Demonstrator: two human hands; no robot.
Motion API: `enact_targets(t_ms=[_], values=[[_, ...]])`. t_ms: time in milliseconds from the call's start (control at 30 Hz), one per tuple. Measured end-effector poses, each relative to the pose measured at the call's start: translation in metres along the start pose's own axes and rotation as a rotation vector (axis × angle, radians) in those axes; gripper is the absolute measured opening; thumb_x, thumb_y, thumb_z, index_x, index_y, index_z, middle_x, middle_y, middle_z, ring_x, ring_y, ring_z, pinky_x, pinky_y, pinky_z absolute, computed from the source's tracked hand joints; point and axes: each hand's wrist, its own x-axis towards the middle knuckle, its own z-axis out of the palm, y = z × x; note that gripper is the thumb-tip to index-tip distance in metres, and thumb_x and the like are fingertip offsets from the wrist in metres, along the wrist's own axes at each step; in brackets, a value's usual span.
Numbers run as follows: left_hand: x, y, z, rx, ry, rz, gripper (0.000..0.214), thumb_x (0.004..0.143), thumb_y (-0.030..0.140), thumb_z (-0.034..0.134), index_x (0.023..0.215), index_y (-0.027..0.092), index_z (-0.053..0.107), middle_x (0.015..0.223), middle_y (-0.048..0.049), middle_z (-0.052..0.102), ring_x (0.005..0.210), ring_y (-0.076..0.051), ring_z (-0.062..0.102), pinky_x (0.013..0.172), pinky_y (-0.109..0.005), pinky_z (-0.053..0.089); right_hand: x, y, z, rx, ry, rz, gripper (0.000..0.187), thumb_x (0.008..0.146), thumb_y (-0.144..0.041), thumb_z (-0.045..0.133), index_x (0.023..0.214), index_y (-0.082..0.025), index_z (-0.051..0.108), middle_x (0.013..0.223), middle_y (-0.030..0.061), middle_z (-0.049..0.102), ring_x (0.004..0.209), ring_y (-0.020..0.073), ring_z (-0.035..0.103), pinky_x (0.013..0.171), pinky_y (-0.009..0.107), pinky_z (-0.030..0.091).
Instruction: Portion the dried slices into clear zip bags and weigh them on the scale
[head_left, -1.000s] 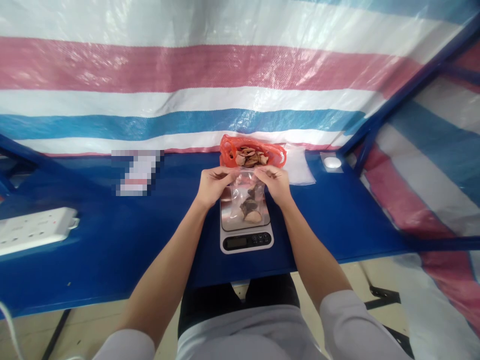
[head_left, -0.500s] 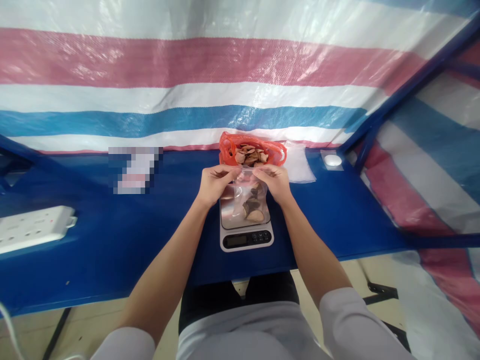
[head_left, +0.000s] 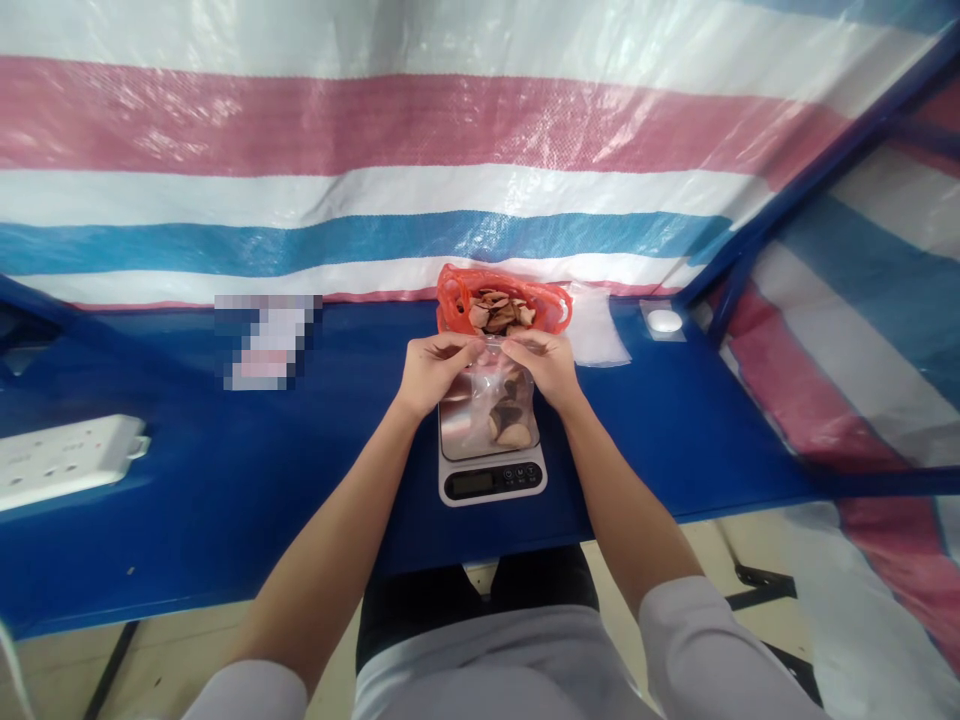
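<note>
On a blue table (head_left: 225, 500), far left, one white power strip (head_left: 64, 460); beside it, one pixelated item (head_left: 268, 342), too blurred to name. At center, the left hand (head_left: 435, 375) and right hand (head_left: 541, 365), close together with elbows out, pinch the top edge of one clear bag (head_left: 491, 400) holding a few dried slices (head_left: 508, 415). It sits on one digital scale (head_left: 472, 484). Just behind, one red bag (head_left: 450, 300) holds more slices (head_left: 496, 312). To the right lie flat clear plastic (head_left: 600, 330) and one small white disc (head_left: 664, 320).
</note>
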Motion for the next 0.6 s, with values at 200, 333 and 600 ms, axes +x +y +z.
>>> enact_targets(t_ms=[200,333,600], values=[[0.0007,-0.0010,-0.0048,-0.073,0.015,-0.025,0.033,0.070,0.049,0.087,0.080,0.017,0.082,0.078,-0.0061,0.079,0.069,-0.018,0.070,0.071,-0.028,0.057,0.0024,0.0017,-0.0036,-0.006,-0.031,0.007,0.039,0.068,-0.058,0.082,0.079,-0.020,0.075,0.070,0.0014,0.076,0.061,0.0173,0.070,0.061,0.030,0.058],[0.0000,-0.0027,-0.0050,-0.086,0.006,-0.013,0.032,0.071,0.048,0.087,0.079,0.017,0.082,0.078,-0.0057,0.079,0.068,-0.017,0.070,0.071,-0.028,0.057,0.0018,0.0035,-0.0011,-0.050,0.008,-0.042,0.036,0.070,-0.056,0.082,0.073,-0.021,0.075,0.068,0.0014,0.075,0.061,0.0170,0.069,0.063,0.030,0.058],[-0.0014,0.0011,-0.0029,0.093,0.000,0.023,0.042,0.069,0.055,0.086,0.085,0.017,0.083,0.084,-0.0089,0.081,0.076,-0.023,0.074,0.071,-0.031,0.058,-0.0005,0.0051,0.0008,-0.041,-0.017,-0.025,0.034,0.070,-0.054,0.082,0.080,-0.021,0.078,0.074,0.0017,0.077,0.066,0.0194,0.073,0.068,0.032,0.062]])
